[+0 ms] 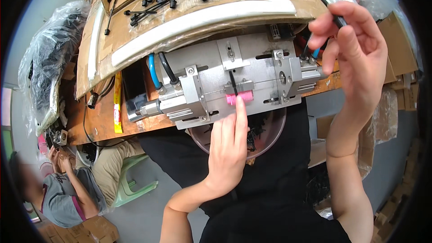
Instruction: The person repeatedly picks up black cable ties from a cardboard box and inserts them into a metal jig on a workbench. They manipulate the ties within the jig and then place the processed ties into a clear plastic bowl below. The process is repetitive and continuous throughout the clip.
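On a metal fixture (256, 51) a pink block (240, 97) sits at the near middle, with a thin black plastic rod (233, 82) lying across it and pointing away from me. My left hand (227, 153) reaches in from below; its index finger is stretched out and its tip touches the pink block at the rod's near end. Raised at the far right, my right hand (355, 45) pinches a dark rod-like piece (340, 20) between thumb and fingers. Most of that piece is hidden by the fingers.
Several black rods with round collars (173, 2) lie on cardboard (148, 27) behind the fixture. Clamp blocks with air hoses (155, 74) flank it. A bowl of black pieces (274, 130) rests below. A yellow packet (118, 103) lies left; a co-worker (67, 198) sits beyond.
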{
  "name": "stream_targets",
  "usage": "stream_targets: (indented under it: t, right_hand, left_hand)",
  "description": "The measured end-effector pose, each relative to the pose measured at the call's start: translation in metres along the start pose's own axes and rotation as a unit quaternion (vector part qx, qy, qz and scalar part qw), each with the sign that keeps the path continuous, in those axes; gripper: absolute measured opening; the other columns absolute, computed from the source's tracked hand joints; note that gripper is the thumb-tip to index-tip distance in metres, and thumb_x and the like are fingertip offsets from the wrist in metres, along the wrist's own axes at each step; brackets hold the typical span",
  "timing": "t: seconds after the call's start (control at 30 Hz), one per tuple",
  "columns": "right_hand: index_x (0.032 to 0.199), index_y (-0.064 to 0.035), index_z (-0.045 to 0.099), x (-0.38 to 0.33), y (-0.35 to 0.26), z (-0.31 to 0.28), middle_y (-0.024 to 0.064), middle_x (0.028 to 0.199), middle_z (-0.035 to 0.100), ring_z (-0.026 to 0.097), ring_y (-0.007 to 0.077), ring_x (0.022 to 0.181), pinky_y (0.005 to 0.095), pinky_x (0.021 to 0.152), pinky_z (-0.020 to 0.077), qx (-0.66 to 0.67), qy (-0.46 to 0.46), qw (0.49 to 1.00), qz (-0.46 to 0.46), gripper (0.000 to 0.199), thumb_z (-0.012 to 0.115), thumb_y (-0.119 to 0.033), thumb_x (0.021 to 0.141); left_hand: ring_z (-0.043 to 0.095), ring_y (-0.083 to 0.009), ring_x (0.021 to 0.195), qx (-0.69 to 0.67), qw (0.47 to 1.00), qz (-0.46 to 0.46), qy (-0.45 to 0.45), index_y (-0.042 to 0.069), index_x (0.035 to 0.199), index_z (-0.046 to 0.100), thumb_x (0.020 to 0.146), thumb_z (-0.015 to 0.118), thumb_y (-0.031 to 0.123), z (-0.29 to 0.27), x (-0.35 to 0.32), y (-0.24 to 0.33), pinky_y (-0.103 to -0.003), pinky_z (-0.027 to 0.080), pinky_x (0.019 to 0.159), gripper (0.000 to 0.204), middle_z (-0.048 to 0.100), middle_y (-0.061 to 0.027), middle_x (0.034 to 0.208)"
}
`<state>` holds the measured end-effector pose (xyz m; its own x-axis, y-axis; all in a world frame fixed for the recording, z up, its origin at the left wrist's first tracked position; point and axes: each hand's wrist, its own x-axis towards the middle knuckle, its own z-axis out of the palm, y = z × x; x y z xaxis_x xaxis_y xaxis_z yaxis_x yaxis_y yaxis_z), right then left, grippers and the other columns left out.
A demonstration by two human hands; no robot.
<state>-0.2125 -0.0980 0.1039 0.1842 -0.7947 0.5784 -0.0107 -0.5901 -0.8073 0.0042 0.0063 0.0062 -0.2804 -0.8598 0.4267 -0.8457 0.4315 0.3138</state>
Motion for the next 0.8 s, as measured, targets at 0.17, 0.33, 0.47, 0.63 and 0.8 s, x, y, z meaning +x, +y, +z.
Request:
stream_targets:
  t: [0.17,0.33,0.47,0.63,0.8]
  right_hand:
    - [0.113,0.0037,0.055,-0.021,-0.009,0.02,0.0186,0.094,0.064,0.062,0.0171,0.073,0.0203,0.052,0.0461,-0.021,0.036,0.999,-0.011,0.03,0.062,-0.018,0.094]
    - [0.106,0.0028,0.059,-0.057,0.001,0.041,0.0155,0.09,0.066,0.063,0.0177,0.072,0.0243,0.057,0.0493,-0.123,0.025,0.992,-0.023,0.028,0.07,0.002,0.08]
    - [0.12,0.0042,0.058,-0.105,0.02,0.069,0.0133,0.092,0.065,0.06,0.0226,0.067,0.031,0.058,0.0498,-0.257,-0.061,0.964,0.007,0.052,0.074,0.009,0.07]
    - [0.134,0.0053,0.048,-0.128,0.048,0.094,0.0102,0.078,0.059,0.055,0.0219,0.063,0.0343,0.058,0.0481,-0.291,-0.086,0.953,0.0,0.067,0.073,0.005,0.072]
    - [0.135,0.0048,0.047,-0.118,0.054,0.099,0.0113,0.074,0.057,0.057,0.0236,0.064,0.0355,0.059,0.0483,-0.274,-0.124,0.953,0.016,0.067,0.073,0.003,0.073]
  left_hand:
    - [0.05,-0.0222,0.086,0.028,0.998,-0.003,-0.064,-0.01,0.14,0.036,0.071,0.058,-0.007,0.015,0.001,0.002,-0.031,0.046,0.079,0.072,0.051,-0.0111,0.1]
    - [0.05,-0.0247,0.087,0.023,0.997,-0.006,-0.069,-0.01,0.141,0.034,0.07,0.058,-0.009,0.013,0.005,-0.002,-0.034,0.046,0.082,0.075,0.051,-0.0132,0.101]
    - [0.051,-0.0291,0.095,-0.046,0.995,-0.03,-0.082,-0.009,0.143,0.032,0.07,0.058,-0.011,0.001,0.004,-0.001,-0.036,0.046,0.085,0.077,0.05,-0.0166,0.11]
    - [0.05,-0.0319,0.101,-0.114,0.988,-0.07,-0.08,-0.007,0.144,0.032,0.072,0.06,-0.012,-0.025,-0.009,0.002,-0.037,0.047,0.085,0.077,0.048,-0.0178,0.118]
    - [0.05,-0.0302,0.1,-0.121,0.986,-0.089,-0.067,-0.005,0.143,0.035,0.072,0.062,-0.014,-0.027,-0.017,-0.003,-0.036,0.047,0.083,0.077,0.049,-0.0167,0.117]
